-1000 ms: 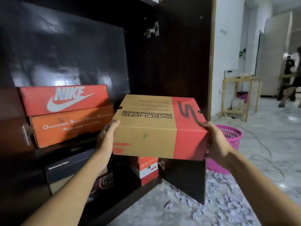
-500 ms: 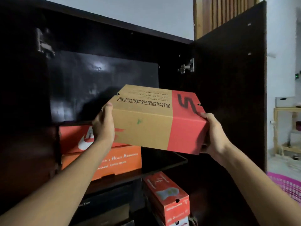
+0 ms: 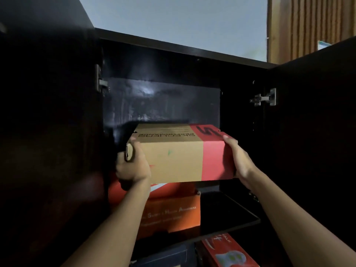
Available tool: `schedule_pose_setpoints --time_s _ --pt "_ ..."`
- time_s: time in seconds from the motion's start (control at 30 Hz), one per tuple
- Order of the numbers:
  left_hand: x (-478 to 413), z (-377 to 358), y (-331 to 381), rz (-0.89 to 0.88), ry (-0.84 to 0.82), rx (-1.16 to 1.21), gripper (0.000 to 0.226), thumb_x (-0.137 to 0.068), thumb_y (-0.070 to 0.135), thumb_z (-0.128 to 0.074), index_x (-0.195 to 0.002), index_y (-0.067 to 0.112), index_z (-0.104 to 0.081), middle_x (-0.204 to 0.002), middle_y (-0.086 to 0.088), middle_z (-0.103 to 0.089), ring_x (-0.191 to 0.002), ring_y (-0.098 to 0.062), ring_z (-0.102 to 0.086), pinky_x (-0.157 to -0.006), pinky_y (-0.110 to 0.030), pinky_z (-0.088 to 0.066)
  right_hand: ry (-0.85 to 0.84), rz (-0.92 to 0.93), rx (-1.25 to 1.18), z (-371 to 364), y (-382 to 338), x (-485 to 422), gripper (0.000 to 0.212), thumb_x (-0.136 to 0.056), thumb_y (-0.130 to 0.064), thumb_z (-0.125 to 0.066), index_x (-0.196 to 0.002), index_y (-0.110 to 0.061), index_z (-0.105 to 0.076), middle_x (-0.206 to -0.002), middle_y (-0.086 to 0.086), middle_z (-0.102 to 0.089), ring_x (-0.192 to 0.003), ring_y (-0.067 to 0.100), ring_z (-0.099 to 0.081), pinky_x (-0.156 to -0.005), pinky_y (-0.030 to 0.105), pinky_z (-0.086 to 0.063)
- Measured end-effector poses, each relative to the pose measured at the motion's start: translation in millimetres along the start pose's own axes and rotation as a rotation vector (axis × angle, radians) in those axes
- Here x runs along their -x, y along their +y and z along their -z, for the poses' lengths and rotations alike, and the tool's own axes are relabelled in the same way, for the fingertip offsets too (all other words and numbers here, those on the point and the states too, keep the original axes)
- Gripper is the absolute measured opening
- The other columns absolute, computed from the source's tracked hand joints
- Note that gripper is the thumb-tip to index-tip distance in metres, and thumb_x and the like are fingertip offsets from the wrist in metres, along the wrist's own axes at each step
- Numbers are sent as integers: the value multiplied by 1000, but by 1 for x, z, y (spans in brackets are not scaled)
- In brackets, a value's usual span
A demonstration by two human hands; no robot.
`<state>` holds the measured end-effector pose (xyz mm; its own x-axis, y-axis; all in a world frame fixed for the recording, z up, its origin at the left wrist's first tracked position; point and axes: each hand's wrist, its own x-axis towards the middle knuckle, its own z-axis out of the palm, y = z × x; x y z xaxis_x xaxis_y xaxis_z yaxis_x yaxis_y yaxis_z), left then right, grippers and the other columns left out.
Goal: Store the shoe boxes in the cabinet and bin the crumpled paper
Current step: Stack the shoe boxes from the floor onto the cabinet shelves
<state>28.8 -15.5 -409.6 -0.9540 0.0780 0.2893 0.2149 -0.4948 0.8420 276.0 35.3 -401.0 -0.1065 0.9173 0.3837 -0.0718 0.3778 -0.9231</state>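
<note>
A tan and red Skechers shoe box (image 3: 179,155) is held level inside the upper compartment of the dark cabinet (image 3: 163,60), just above the stacked boxes. My left hand (image 3: 133,166) grips its left end with the thumb on the front. My right hand (image 3: 238,160) holds the red right end. Under it lie a red Nike box (image 3: 161,188) and an orange box (image 3: 173,214) on the shelf (image 3: 231,214). No crumpled paper or bin is in view.
Both cabinet doors stand open, the left door (image 3: 48,132) and the right door (image 3: 312,132). Bare shelf lies right of the orange box. Below the shelf sit a red box (image 3: 227,251) and a dark blue box (image 3: 163,257).
The Skechers box has risen and moved deeper into the upper compartment, over the Nike box. My view has tilted upward; the floor and pink basket have left the frame.
</note>
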Motion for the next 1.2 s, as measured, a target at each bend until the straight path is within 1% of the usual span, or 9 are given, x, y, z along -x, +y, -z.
schedule_pose_setpoints --time_s 0.2,0.3,0.47,0.57,0.67,0.83,1.03,1.13,1.2 --pt "-25 -10 -34 -175 13 -148 85 -71 76 -40 -118 8 -64 -119 -20 -61 -113 -40 -54 -96 -43 -43 -87 -37 4 -35 30 -53 66 -62 -75 -68 -112 -33 -66 -107 -4 -74 -102 20 -69 -102 45 -48" --pt "-34 -10 -62 -559 -68 -376 67 -88 57 -44 -137 12 -50 -137 -23 -47 -125 -44 -41 -100 -52 -37 -43 -1 89 -57 54 -74 59 -81 -65 -62 -125 -27 -58 -119 -6 -65 -110 16 -62 -102 33 -44" --pt "-55 -20 -93 -863 -224 -731 63 -84 43 -57 -142 20 -49 -158 -21 -24 -142 -45 -23 -111 -59 -26 -12 65 240 -85 83 -104 70 -86 -60 -58 -141 -18 -45 -136 7 -49 -123 23 -52 -111 43 -39" --pt "-69 -30 -98 -873 -332 -828 71 -81 39 -70 -145 20 -46 -161 -18 -18 -148 -40 -13 -116 -57 -20 -26 74 390 -95 85 -118 59 -96 -49 -52 -140 -11 -42 -136 11 -33 -126 28 -45 -112 40 -33" --pt "-75 -39 -99 -918 -322 -882 71 -81 49 -60 -146 23 -44 -160 -17 -21 -148 -38 -13 -116 -57 -19 -17 111 443 -98 89 -131 53 -96 -47 -51 -130 -6 -46 -130 13 -41 -122 30 -48 -107 42 -38" --pt "-74 -38 -102 -919 -292 -892 72 -83 57 -49 -148 27 -40 -160 -16 -21 -149 -37 -12 -116 -56 -17 30 121 384 -96 101 -131 60 -89 -55 -58 -135 -19 -45 -130 5 -57 -117 24 -57 -99 49 -48" --pt "-61 -32 -89 -792 -385 -982 75 -88 48 -59 -153 33 -26 -165 -7 2 -151 -31 4 -116 -59 -11 -66 109 396 -83 97 -107 58 -94 -31 -62 -145 -22 -36 -132 -6 -54 -118 15 -54 -100 46 -49" --pt "-37 -28 -80 -668 -478 -946 68 -86 43 -60 -149 30 -36 -165 -9 -3 -150 -33 -4 -115 -55 -16 -100 91 356 -65 101 -82 37 -93 -31 -64 -129 -26 -55 -123 -2 -66 -110 14 -62 -99 41 -50" --pt "-15 -23 -80 -667 -575 -871 57 -83 40 -60 -137 22 -52 -159 -14 -25 -144 -36 -24 -111 -50 -30 -100 106 342 -47 109 -60 21 -92 -31 -65 -113 -31 -62 -109 -10 -70 -105 10 -64 -101 38 -49"
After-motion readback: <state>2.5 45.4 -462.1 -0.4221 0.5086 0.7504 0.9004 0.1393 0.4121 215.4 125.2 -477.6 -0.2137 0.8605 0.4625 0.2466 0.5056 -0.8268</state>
